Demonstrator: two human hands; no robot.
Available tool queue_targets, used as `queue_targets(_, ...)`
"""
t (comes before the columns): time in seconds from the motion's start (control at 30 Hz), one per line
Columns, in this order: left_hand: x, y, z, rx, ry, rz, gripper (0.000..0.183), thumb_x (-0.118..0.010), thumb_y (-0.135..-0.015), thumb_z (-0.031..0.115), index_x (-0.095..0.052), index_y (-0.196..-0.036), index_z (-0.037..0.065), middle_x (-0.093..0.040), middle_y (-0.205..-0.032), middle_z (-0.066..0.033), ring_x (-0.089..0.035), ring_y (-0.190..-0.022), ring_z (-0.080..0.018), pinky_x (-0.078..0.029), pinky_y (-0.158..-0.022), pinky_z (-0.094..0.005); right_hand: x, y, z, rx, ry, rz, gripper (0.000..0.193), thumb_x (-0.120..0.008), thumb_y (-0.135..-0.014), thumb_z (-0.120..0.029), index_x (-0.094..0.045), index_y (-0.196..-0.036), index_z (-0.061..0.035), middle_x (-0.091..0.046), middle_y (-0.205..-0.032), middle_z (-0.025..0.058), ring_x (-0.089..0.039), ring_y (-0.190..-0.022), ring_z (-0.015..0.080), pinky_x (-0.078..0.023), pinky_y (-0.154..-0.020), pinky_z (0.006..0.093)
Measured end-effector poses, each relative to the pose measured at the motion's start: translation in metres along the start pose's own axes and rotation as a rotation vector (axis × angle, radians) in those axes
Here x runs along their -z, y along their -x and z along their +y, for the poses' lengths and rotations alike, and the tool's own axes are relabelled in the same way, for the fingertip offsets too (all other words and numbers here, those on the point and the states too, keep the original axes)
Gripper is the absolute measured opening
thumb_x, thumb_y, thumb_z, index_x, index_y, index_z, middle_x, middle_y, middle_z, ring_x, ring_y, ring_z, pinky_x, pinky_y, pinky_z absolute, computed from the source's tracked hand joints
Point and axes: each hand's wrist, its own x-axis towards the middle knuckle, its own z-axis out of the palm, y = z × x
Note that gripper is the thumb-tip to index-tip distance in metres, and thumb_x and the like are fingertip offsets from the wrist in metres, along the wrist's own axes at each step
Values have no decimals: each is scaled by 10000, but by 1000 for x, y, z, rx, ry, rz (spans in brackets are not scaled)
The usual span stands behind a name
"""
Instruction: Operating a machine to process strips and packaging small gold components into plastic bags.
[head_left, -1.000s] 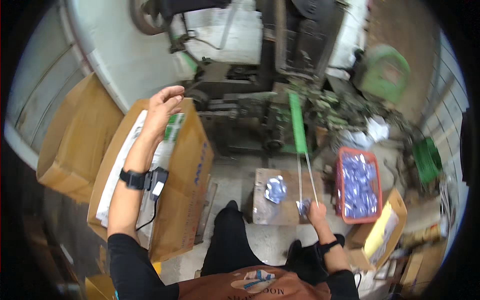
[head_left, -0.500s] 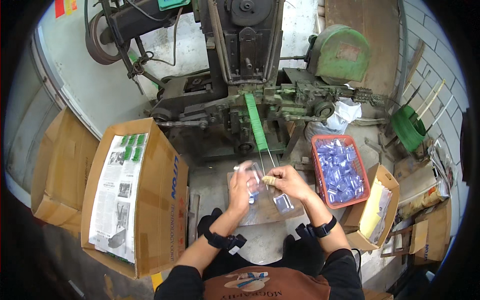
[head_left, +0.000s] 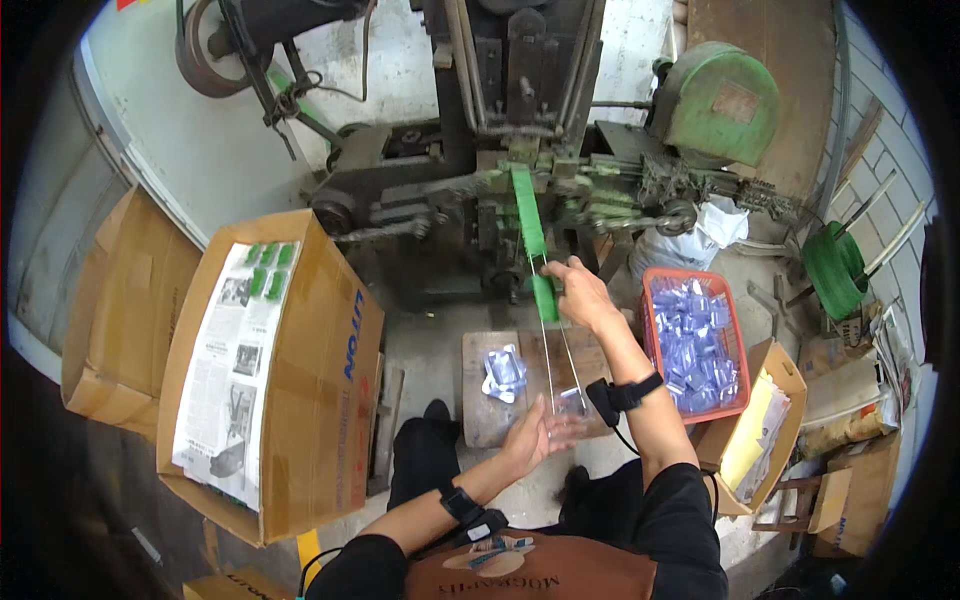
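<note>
Two thin metal rods (head_left: 547, 358) slope down toward me from the machine, carrying a row of small green pieces (head_left: 527, 210). Lower on the rods sits a separate short group of green pieces (head_left: 544, 298). My right hand (head_left: 582, 292) is at the top of this group, fingers closed around its edge; the grip is partly hidden. Below, my left hand (head_left: 540, 437) is held open, its fingers slightly blurred, beside the rods' lower ends. A clear plastic box (head_left: 572, 402) lies by those ends. Several clear plastic boxes (head_left: 504, 373) are piled on the wooden board (head_left: 480, 420).
The dark machine (head_left: 480, 200) fills the far side. To the right stand a red basket (head_left: 742, 370) of clear bluish plastic boxes and an open carton (head_left: 785, 380) with papers. On the left, a tall carton (head_left: 320, 400) bears newspaper (head_left: 225, 370) with several green bundles (head_left: 265, 270).
My right hand has moved up along the rods to the green pieces, and a short group now sits apart from the row. My left hand, formerly raised with a clear box, has dropped lower and opened.
</note>
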Motion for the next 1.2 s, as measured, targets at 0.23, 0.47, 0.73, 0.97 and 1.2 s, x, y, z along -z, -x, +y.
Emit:
queue_targets(0.23,-26,-9,15,-164,41,73,533,-314,-959,505,-421,-1245,69,-576,-1126,-140,-606,-994,-307,-532,-785,-430,3,97,1,-5,-377,-145,193,-531,-751,-29,-637,-909,2,-630,-833,204,-620,-803,353,-479,-721,391)
queue_targets(0.47,-30,-8,38,-70,28,198,468,-307,-976,446,-430,-1223,68,-583,-1104,-142,-625,-914,-312,-546,-723,-427,-25,125,4,-63,-640,-26,131,-553,-832,-24,-615,-939,21,-650,-814,134,-621,-720,187,-485,-657,334)
queue_targets(0.73,-40,-28,45,51,-270,350,379,-420,-932,478,-553,-1023,135,-624,-786,-19,-617,-599,-172,-473,-417,-299,-18,149,-28,-41,-189,171,194,-556,-745,-34,-636,-921,-47,-603,-923,178,-570,-892,382,-469,-778,429)
queue_targets(0.97,-42,35,12,254,-357,14,353,-430,-957,359,-545,-1002,28,-656,-745,-122,-656,-558,-214,-413,-336,-237,5,211,-13,-42,-387,555,162,-527,-738,77,-610,-871,35,-596,-890,138,-574,-879,266,-435,-832,337)
queue_targets(1.2,-54,130,154,-33,-704,107,377,-489,-938,352,-524,-1061,-3,-623,-818,-115,-658,-570,-263,-527,-408,-288,-74,213,81,-428,-88,139,258,-575,-814,-98,-625,-1057,-26,-641,-992,208,-619,-913,365,-479,-791,393)
